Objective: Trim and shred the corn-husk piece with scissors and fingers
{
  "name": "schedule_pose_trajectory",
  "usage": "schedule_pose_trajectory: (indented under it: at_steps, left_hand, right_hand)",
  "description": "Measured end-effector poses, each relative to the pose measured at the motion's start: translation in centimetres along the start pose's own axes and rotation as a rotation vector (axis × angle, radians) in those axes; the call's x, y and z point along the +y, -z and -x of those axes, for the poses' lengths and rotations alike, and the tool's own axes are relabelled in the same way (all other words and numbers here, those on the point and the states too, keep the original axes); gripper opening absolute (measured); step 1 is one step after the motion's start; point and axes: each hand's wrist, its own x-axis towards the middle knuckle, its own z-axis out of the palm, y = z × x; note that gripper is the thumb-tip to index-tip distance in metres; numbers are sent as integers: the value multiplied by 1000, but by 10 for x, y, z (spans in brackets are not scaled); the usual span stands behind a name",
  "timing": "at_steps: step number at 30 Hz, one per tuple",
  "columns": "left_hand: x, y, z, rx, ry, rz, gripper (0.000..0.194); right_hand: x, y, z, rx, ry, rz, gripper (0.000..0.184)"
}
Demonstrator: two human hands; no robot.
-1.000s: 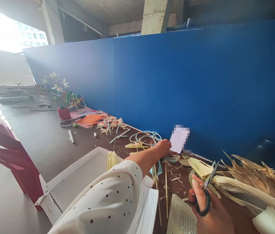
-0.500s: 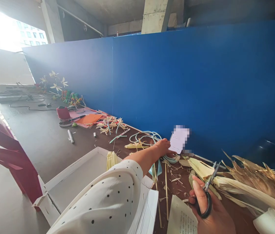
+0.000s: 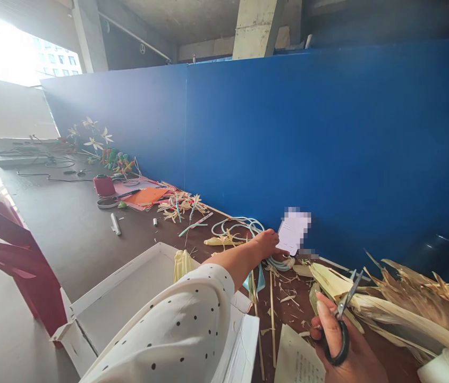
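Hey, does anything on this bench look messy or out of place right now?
Yes: pale scraps litter the brown tabletop between the thin sticks and the right hand; they look like loose trimmings. The dried husks at the right look ragged, with frayed brown ends.

1. Dark brown table [image 3: 68,218], supporting surface
2. Open white box [image 3: 128,276], at the near edge
3. Corn husks [image 3: 411,316], heaped toward the right
4. Printed sheet [image 3: 299,359], near two thin sticks [image 3: 272,319]
5. Pale blue cord [image 3: 244,218], looped near the rear edge
6. Husk flowers [image 3: 184,205], beside orange paper [image 3: 146,196]
7. Red block [image 3: 104,186], beyond a white tube [image 3: 116,224]
8. Phone [image 3: 291,234], tilted near the rear edge
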Motion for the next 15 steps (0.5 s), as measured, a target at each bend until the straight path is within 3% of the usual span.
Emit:
schedule_pose_trajectory:
  at_steps: [2, 8, 15]
  left_hand:
    - [0, 1, 1, 9, -7, -5, 47]
    - [0, 2, 3, -42, -24, -75, 47]
    - [0, -2, -2, -51, -16, -82, 57]
  right_hand:
    - [6, 1, -1, -27, 18, 21, 49]
    - [3, 5, -5, -74, -153, 37, 53]
    - [8, -3, 2, 27, 76, 50, 46]
